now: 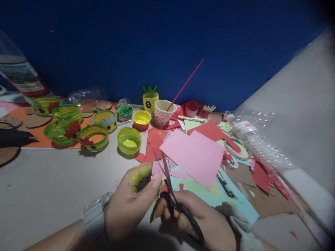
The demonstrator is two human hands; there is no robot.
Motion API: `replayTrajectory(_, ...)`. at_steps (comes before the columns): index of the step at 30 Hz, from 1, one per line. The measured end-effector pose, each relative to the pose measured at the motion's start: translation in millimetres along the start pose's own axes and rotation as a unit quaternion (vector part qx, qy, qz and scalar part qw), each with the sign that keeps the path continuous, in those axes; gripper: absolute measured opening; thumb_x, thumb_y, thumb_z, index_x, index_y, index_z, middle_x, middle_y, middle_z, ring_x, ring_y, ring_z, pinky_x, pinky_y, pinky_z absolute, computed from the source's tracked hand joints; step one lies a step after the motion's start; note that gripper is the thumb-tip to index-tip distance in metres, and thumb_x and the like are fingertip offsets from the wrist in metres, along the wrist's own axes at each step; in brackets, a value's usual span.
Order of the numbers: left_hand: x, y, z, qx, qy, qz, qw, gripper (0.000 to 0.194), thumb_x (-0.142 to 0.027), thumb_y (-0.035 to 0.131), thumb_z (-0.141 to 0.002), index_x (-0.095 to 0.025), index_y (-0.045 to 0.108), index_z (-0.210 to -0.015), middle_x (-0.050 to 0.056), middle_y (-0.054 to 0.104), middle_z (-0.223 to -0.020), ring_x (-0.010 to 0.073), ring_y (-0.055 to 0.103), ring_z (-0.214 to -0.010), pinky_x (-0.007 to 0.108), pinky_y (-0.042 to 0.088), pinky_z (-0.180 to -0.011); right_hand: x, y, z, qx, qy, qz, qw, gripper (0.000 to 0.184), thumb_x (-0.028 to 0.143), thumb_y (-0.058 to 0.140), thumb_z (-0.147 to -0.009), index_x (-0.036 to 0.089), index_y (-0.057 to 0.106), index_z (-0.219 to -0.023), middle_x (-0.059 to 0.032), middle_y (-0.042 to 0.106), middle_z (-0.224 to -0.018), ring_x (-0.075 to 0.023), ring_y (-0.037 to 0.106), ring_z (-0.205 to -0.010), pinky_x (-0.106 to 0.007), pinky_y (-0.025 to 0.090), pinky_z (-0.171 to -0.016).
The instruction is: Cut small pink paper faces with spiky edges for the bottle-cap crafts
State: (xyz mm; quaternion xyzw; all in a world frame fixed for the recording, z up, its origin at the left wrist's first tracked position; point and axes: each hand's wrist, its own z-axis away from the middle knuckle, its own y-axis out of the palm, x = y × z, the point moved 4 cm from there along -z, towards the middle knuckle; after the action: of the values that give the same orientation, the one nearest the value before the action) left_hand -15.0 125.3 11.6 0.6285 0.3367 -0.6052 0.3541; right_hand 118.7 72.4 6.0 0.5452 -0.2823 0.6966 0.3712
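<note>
My left hand (136, 198), with green and yellow paint on its fingers, pinches a small piece of pink paper (158, 169). In my right hand (193, 212) are black-handled scissors (167, 174), their blades parted and lying across the pink piece. The blade tips point away from me. Just beyond my hands lies a larger sheet of pink paper (195, 153), on top of a light blue sheet (243, 200) with yellow smudges. A yellow-green painted bowl (129, 141) stands a little past my left hand.
Painted rings (95, 137) with red paper pieces stand at left. A cup (162, 113) with a red stick, yellow paint (142, 119) and green paint (124, 111) sit at the back. A utility knife (225, 184), paper scraps and a plastic bottle (261, 141) lie at right.
</note>
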Motion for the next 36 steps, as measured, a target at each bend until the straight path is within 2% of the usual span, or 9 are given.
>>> replayTrajectory(4,1,-0.1,0,-0.004,-0.011,-0.005,1.0,0.034,-0.039,0.044,-0.098,-0.017,0.056,-0.074,0.001,0.053,-0.068,0.0128,0.048,-0.062,0.021,0.043,-0.058,-1,0,1,-0.004,-0.001,0.0,1.0,0.066,0.074,0.046,-0.084,0.014,0.067,-0.101,0.0001,0.048,-0.077,-0.0131,0.042,-0.067,-0.025,0.036,-0.061)
replayTrajectory(11,1,-2.2,1,-0.014,-0.004,-0.012,1.0,0.032,-0.037,0.045,-0.097,-0.017,0.057,-0.074,0.001,0.055,-0.069,0.0129,0.05,-0.063,0.022,0.043,-0.058,-3,-1,1,-0.01,0.016,0.005,1.0,0.065,0.074,0.047,-0.083,0.014,0.067,-0.099,0.0004,0.048,-0.076,-0.0136,0.042,-0.067,-0.025,0.036,-0.062)
replayTrajectory(15,2,1.2,0,0.004,-0.021,0.015,1.0,0.031,-0.036,0.044,-0.097,-0.017,0.054,-0.074,-0.001,0.051,-0.063,0.011,0.048,-0.058,0.02,0.042,-0.054,-3,-2,1,-0.023,0.009,0.022,0.999,0.064,0.074,0.047,-0.084,0.014,0.066,-0.095,0.0001,0.049,-0.076,-0.0132,0.043,-0.067,-0.025,0.036,-0.061)
replayTrajectory(27,0,0.5,2,0.007,0.004,0.022,1.0,0.029,-0.035,0.044,-0.099,-0.018,0.058,-0.079,-0.001,0.054,-0.072,0.0105,0.047,-0.067,0.018,0.043,-0.062,-3,0,1,-0.01,0.0,0.029,1.0,0.063,0.075,0.046,-0.083,0.014,0.062,-0.087,0.0019,0.047,-0.072,-0.011,0.041,-0.062,-0.022,0.036,-0.057)
replayTrajectory(32,4,6.8,5,0.06,-0.038,0.109,0.992,0.033,-0.043,0.044,-0.098,-0.018,0.055,-0.08,-0.002,0.051,-0.062,0.0081,0.046,-0.053,0.018,0.04,-0.051,-14,1,2,-0.025,-0.02,0.051,0.998,0.042,0.055,0.05,-0.093,0.015,0.061,-0.087,0.0019,0.049,-0.073,-0.01,0.041,-0.059,-0.021,0.035,-0.054)
replayTrajectory(36,4,2.8,4,0.025,-0.034,0.082,0.996,0.034,-0.044,0.047,-0.097,-0.017,0.056,-0.078,-0.001,0.052,-0.066,0.0089,0.049,-0.059,0.018,0.042,-0.056,-15,1,3,-0.013,-0.015,0.057,0.998,0.034,0.048,0.057,-0.09,0.015,0.063,-0.085,0.0017,0.051,-0.075,-0.0104,0.044,-0.062,-0.021,0.037,-0.056)
